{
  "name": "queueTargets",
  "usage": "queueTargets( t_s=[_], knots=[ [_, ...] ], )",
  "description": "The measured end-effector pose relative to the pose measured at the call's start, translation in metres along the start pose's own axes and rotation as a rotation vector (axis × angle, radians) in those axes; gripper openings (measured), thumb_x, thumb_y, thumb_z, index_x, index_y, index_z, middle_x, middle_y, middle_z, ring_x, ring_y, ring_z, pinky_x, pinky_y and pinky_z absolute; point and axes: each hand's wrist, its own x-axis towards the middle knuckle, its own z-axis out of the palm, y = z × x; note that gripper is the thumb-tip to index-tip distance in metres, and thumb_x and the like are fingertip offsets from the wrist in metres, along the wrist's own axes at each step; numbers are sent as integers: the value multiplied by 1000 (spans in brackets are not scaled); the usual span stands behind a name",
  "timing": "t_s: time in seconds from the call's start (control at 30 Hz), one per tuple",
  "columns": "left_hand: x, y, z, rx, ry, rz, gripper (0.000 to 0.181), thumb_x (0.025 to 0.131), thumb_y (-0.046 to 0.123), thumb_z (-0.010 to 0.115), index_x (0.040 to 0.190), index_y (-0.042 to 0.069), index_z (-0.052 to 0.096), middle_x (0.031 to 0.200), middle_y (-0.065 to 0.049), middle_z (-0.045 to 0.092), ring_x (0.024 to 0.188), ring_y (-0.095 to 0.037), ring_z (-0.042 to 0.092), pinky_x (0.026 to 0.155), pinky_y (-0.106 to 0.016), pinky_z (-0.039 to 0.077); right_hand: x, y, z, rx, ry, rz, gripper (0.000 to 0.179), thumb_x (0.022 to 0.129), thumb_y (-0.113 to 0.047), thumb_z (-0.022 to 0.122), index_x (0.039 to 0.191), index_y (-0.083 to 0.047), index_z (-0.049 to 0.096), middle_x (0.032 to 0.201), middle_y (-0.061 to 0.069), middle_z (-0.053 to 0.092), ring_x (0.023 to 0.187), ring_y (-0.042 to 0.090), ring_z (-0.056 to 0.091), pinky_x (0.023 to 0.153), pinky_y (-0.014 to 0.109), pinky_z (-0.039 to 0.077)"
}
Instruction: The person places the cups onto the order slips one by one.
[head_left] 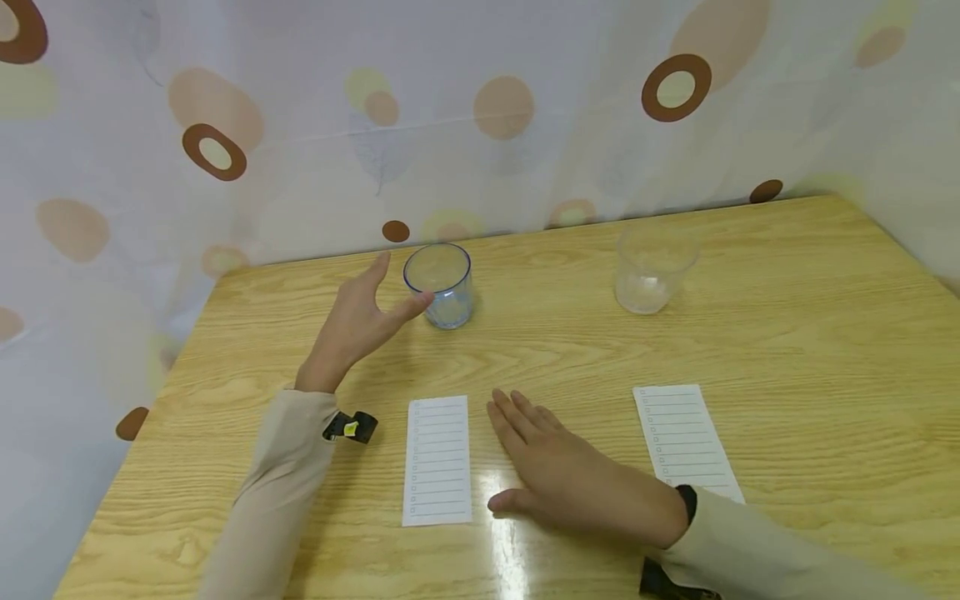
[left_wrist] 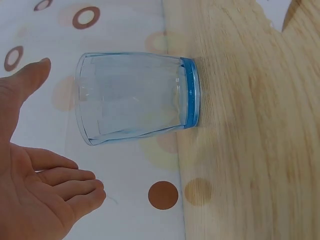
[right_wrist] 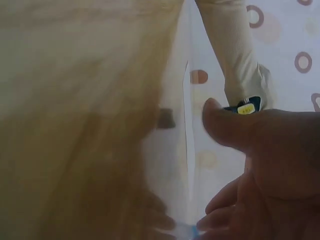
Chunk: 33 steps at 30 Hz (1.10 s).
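Observation:
A clear glass with a blue rim (head_left: 450, 304) stands upright at the back of the table, left of the middle. My left hand (head_left: 352, 321) is beside it, thumb and fingers spread wide apart and nothing between them. In the head view the thumb tip overlaps the near side of the rim. The left wrist view shows the glass (left_wrist: 135, 97) whole, with a thick blue base, and the hand (left_wrist: 45, 195) close to its mouth. Fingers extended and thumb out, my right hand (head_left: 558, 475) lies low over the table, holding nothing, between two paper slips.
One lined paper slip (head_left: 437, 462) lies left of my right hand; another lined slip (head_left: 686, 433) is partly under the right forearm in the head view. A colourless clear cup (head_left: 648, 279) stands back right. A patterned curtain (head_left: 450, 125) hangs behind the wooden table (head_left: 810, 350).

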Motion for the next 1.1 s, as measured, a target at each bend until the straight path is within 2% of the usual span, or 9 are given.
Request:
queueTargets(
  t_s=[0.13,0.3,0.47,0.7,1.1],
  knots=[
    [-1,-1,2,2,3,8,100,88,64,55,152,-1,17,157,-16,20,144,-29,21,115,-45,23,6,-7,5,8,-30,-2,96,90,-50,60,151,7,13,158,23,4,145,40,2,114,56,14],
    [0,-3,5,-9,-8,13,99,89,66,52,152,-2,16,157,-16,20,144,-30,20,115,-45,22,14,-13,8,-12,-36,-12,101,87,-53,61,152,6,10,158,23,2,145,41,1,114,56,12],
    [2,-2,9,-15,-18,16,102,88,67,53,152,-3,15,157,-16,18,144,-30,20,116,-44,21,21,-16,11,-23,-43,15,97,90,-51,60,152,6,13,159,21,4,146,36,2,115,54,12],
    [1,-2,10,1,-23,7,99,90,64,52,152,-3,14,157,-17,18,144,-31,20,115,-44,22,28,-19,12,-70,-53,16,93,91,-49,60,152,5,15,159,21,5,147,31,4,117,46,13],
    [1,-1,13,-11,-15,17,99,88,62,57,152,-2,16,157,-17,20,144,-30,22,115,-45,24,31,-23,13,-134,-77,21,99,86,-55,62,150,8,19,159,22,7,147,33,6,117,46,16]
  ],
)
